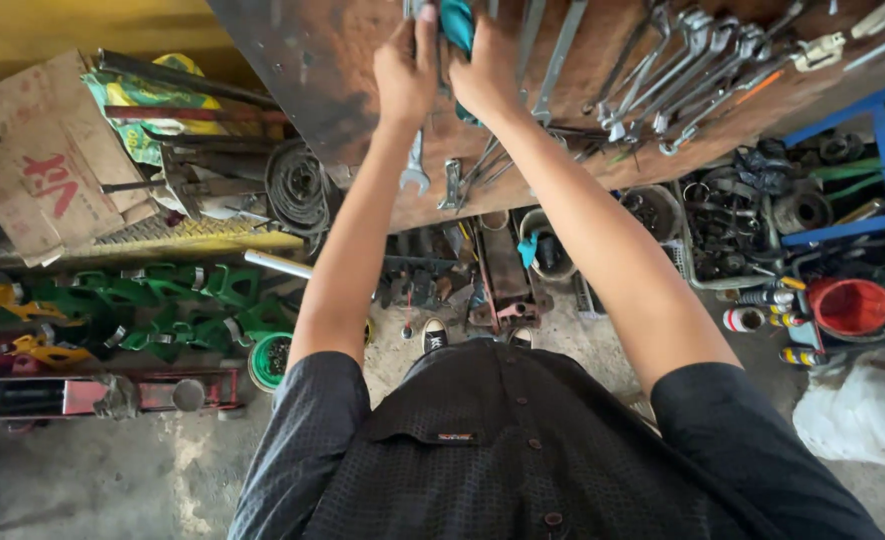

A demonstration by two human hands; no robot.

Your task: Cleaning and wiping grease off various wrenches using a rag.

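Hands: left [405, 70] on wrench [414, 165] | right [484, 70] clutching teal cloth [456, 22] | fingertips cut off at top edge

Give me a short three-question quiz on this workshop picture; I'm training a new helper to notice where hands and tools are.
1. True or false: both hands are raised to the brown tool board.
2. Multiple choice: what colour is the cloth between the hands? A) red B) teal C) white
3. Fill in: the red bucket stands on the floor to the person's ____ side.

Key
1. True: the left hand and the right hand are both up at the board, among the hanging wrenches.
2. B, teal.
3. Right.
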